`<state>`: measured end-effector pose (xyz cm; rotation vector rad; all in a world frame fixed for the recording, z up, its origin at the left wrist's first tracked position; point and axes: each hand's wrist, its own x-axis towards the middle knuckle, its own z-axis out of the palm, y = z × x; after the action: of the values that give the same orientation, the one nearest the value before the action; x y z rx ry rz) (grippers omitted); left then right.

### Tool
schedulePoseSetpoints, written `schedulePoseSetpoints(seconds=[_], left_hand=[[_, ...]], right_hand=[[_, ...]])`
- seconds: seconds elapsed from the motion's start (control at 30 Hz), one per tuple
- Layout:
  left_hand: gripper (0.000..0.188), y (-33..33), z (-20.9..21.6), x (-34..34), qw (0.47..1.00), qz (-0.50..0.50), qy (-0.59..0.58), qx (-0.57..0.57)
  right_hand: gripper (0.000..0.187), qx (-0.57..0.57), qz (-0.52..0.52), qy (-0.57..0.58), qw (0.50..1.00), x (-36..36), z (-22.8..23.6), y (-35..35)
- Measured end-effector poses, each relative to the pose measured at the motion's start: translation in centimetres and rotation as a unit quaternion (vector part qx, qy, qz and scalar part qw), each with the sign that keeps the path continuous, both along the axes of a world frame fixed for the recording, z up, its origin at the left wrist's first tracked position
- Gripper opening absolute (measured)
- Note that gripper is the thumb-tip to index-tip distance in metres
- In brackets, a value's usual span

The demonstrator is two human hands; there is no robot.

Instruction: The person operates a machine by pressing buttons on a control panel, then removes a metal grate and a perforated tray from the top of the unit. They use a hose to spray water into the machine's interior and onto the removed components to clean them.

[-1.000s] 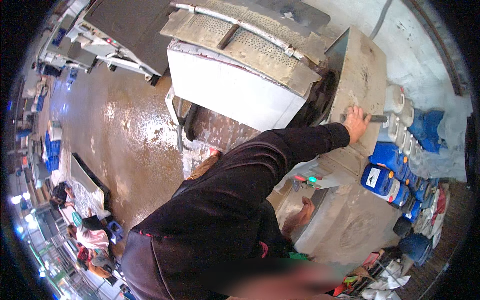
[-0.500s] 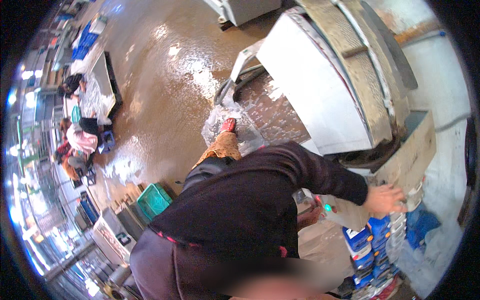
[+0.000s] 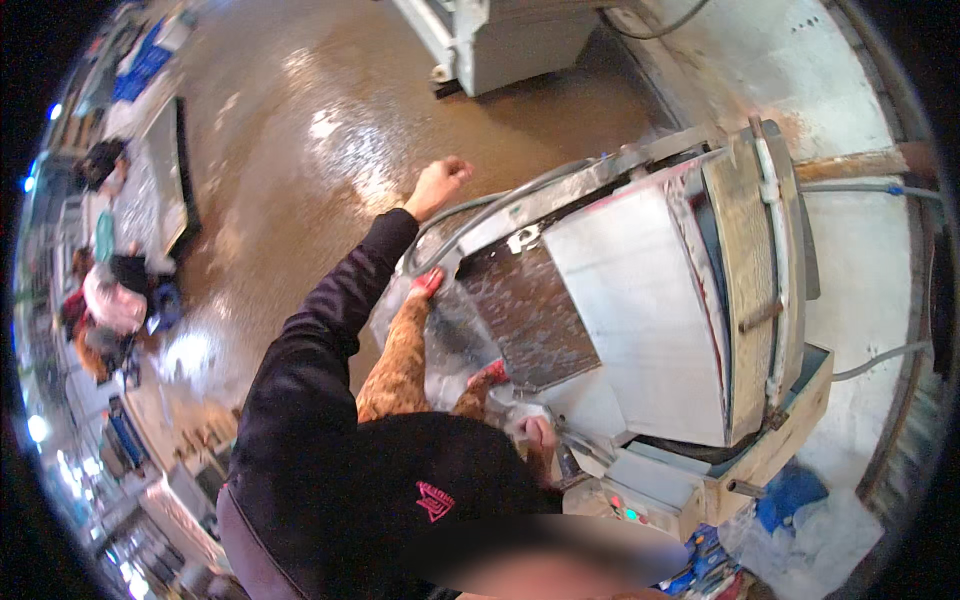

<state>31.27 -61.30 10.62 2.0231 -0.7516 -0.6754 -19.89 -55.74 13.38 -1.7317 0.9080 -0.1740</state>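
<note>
My left hand (image 3: 438,187) hangs over the wet floor at the end of a dark sleeve. Its fingers look loosely curled, with no object visible in them. A grey hose (image 3: 490,210) loops close by, on the edge of a machine with a large white panel (image 3: 640,310). Low in front of me, my right hand (image 3: 540,440) is closed beside a dark metal cylinder (image 3: 568,462) and some pale, shiny material. What it holds is unclear. Near it stands a grey control box (image 3: 655,490) with lit red and green buttons.
A wet brown bed (image 3: 525,310) joins the white panel. My feet in red footwear (image 3: 428,282) stand beside it. A grey metal unit (image 3: 520,45) stands farther ahead. Blue bags and clear plastic (image 3: 800,530) lie at right. Several people (image 3: 115,295) work at far left.
My left hand has left the box edge at the right and swung far left, over the floor. My view has turned, showing more of the machine. The right hand remains low near the control box.
</note>
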Motion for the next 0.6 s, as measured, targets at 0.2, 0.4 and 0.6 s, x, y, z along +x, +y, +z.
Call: schedulePoseSetpoints(seconds=[0.2, 0.4, 0.6], left_hand=[[0.030, -17.7, -19.5, 1.3, 0.931, -0.309, -0.065, 0.181], [0.045, -20.2, -29.0, -0.3, 0.965, -0.193, 0.060, 0.167], [0.047, -22.5, -26.8, 3.2, 0.983, -0.158, 0.079, 0.049]], right_hand=[[0.032, 0.219, -0.528, 0.083, 0.816, 2.5, -0.7, 10.3], [0.026, 0.236, -0.635, 0.175, 0.714, 4.1, 0.4, 13.5], [0.022, 0.239, -0.677, 0.164, 0.677, 6.6, -1.0, 14.8]])
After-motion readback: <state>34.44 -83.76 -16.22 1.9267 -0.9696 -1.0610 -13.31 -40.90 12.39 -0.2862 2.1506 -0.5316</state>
